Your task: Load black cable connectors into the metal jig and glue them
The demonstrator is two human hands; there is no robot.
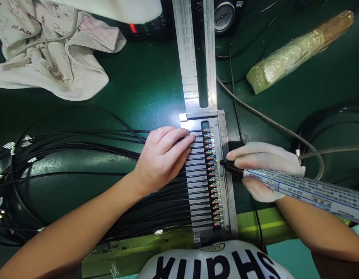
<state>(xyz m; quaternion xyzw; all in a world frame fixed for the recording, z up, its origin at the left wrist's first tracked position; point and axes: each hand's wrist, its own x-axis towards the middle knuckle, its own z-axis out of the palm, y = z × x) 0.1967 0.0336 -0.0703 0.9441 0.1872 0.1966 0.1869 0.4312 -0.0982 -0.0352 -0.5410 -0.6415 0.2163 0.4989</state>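
My bare left hand rests on the black cables laid side by side across a metal fixture. Its fingers are curled together on the upper cables, and the thumb is mostly hidden. The cable ends show small coloured wires and metal connectors, lined up along a strip. In a white glove, my right hand grips a long printed tube with a black tip. That tip points left at the middle of the connector row, close to the wire ends; whether it touches is unclear.
A clear ruled metal slide runs back from the fixture. Behind it are a gauge and a dark box. A printed cloth lies back left, a wrapped bar back right. Cable coils and a grey hose flank my hands.
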